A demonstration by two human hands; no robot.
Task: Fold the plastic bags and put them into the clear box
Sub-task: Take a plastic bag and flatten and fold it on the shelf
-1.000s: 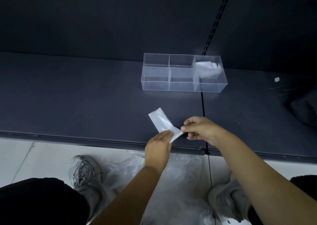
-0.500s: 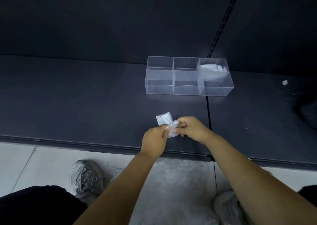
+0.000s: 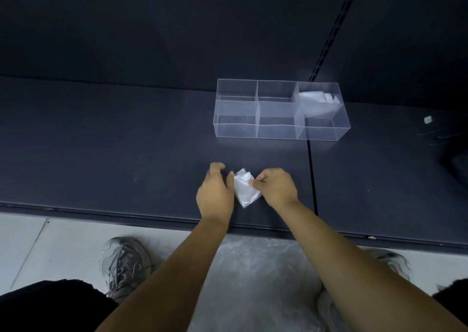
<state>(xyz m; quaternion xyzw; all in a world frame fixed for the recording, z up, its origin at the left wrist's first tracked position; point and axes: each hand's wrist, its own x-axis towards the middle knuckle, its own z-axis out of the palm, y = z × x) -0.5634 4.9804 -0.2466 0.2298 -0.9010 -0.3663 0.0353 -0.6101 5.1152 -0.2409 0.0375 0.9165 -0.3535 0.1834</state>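
A small folded white plastic bag [image 3: 244, 189] lies on the dark shelf [image 3: 126, 141] near its front edge, between my hands. My right hand [image 3: 274, 188] pinches its right edge with closed fingers. My left hand [image 3: 215, 192] touches its left side, thumb against the bag and the other fingers spread and blurred. Farther back stands the clear box [image 3: 278, 110] with three compartments side by side. The right compartment holds folded white bags [image 3: 315, 98]; the left and middle ones look empty.
A heap of loose clear plastic bags [image 3: 253, 281] lies on the pale floor between my grey shoes [image 3: 124, 263]. A small white scrap [image 3: 428, 119] and a dark object [image 3: 455, 164] sit on the shelf at the far right. A slotted upright [image 3: 329, 35] runs up the back wall.
The long folded strip has been folded down into a small packet. Both hands stayed near the shelf's front edge, and my left hand has shifted to the packet's left side.
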